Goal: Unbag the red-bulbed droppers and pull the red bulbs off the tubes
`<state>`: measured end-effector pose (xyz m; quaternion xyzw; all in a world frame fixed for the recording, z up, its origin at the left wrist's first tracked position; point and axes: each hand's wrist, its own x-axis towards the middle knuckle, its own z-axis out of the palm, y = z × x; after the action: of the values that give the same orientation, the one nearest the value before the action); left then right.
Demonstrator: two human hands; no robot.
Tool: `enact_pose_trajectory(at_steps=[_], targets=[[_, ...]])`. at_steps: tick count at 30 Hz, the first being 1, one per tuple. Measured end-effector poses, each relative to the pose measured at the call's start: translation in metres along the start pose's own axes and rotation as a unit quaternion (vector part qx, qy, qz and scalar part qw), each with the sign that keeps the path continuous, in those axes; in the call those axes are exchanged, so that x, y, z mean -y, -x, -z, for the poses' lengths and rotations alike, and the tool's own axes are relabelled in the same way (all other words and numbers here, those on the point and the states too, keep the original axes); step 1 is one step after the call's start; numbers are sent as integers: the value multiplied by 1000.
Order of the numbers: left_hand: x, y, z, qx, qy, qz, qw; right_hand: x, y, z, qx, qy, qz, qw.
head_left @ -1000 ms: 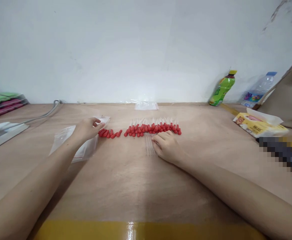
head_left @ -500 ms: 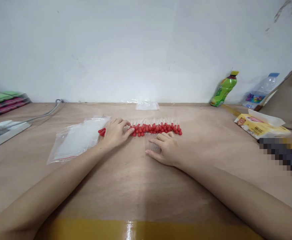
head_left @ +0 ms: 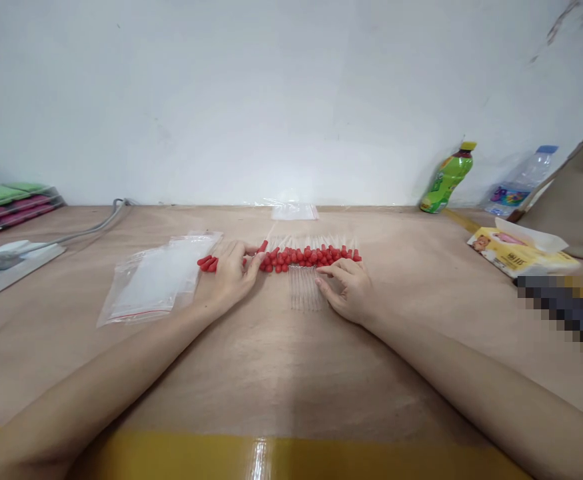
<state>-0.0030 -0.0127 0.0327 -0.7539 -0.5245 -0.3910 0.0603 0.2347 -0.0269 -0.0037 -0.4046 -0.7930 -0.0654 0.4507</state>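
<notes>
Many droppers with red bulbs lie side by side in a long row, their clear stems pointing towards the wall. At the row's left part my left hand pinches one dropper by its red bulb, its stem tilted up and away. A few more red bulbs show left of that hand. In front of the row, thin clear tubes lie closely in parallel. My right hand is curled at their right edge, thumb and forefinger on the outermost tube; whether it is lifted I cannot tell.
Clear zip bags lie to the left, beside a power strip with a grey cable. Another clear bag rests by the wall. On the right stand a green bottle, a water bottle, a tissue pack and a beige bag.
My left hand now has one dropper raised with its stem tilted up. My right hand has slid right, off the top of the clear tubes to their right edge, uncovering them.
</notes>
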Motion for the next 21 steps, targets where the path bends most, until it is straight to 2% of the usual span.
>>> enact_pose_trajectory(at_steps=[4,9,13,21], targets=[[-3,20,14,29,49,-56,997,2,0,3,-19,-22,19,999],[1,31,14,89,94,-144,981,8,1,5,40,9,99,994],[4,31,7,100,108,-152,977,9,2,2,79,20,132,988],[2,33,4,102,122,-190,969,6,3,-3,85,3,131,988]])
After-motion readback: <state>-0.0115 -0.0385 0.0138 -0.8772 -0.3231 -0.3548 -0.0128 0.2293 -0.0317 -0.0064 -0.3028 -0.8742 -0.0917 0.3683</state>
